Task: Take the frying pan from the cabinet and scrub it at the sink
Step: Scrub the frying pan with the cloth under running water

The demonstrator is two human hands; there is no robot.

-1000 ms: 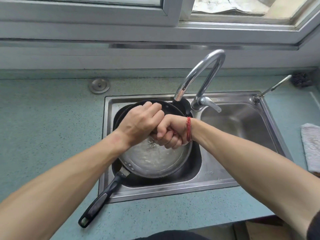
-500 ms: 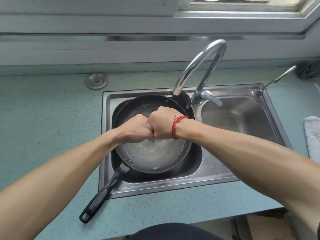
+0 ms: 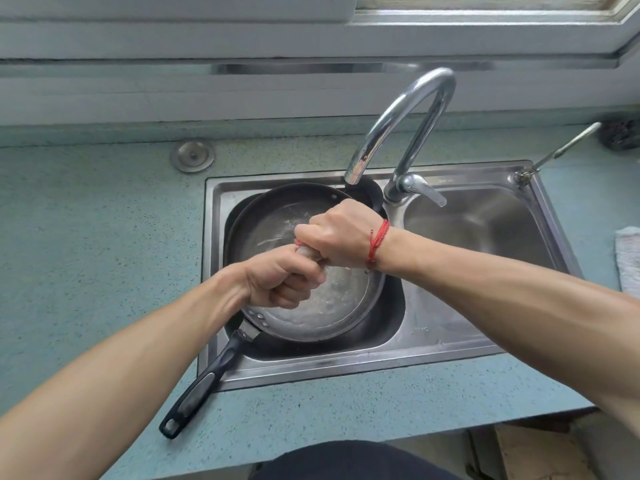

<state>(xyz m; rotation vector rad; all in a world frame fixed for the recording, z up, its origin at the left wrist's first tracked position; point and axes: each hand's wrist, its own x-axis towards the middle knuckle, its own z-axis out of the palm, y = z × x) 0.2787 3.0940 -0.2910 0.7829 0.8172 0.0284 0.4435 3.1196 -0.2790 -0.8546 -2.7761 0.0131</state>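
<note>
A black frying pan (image 3: 277,216) lies in the left basin of the steel sink (image 3: 381,368), with water and suds in its bottom. Its black handle (image 3: 197,393) sticks out over the sink's front rim onto the counter. Above the pan, my left hand (image 3: 280,278) and my right hand (image 3: 339,237) are both clenched round a small pale cloth (image 3: 306,251), one at each end. Only a short stretch of the cloth shows between the fists. A red string circles my right wrist.
The chrome faucet (image 3: 408,119) arches over the pan's far edge. The right basin (image 3: 485,233) holds nothing. A round metal cap (image 3: 192,156) sits in the blue-green counter at the back left. A white cloth (image 3: 628,258) lies at the right edge.
My two fists have twisted against each other over the pan: the right hand has risen toward the faucet and the left has dropped toward me. The pan has stayed in place.
</note>
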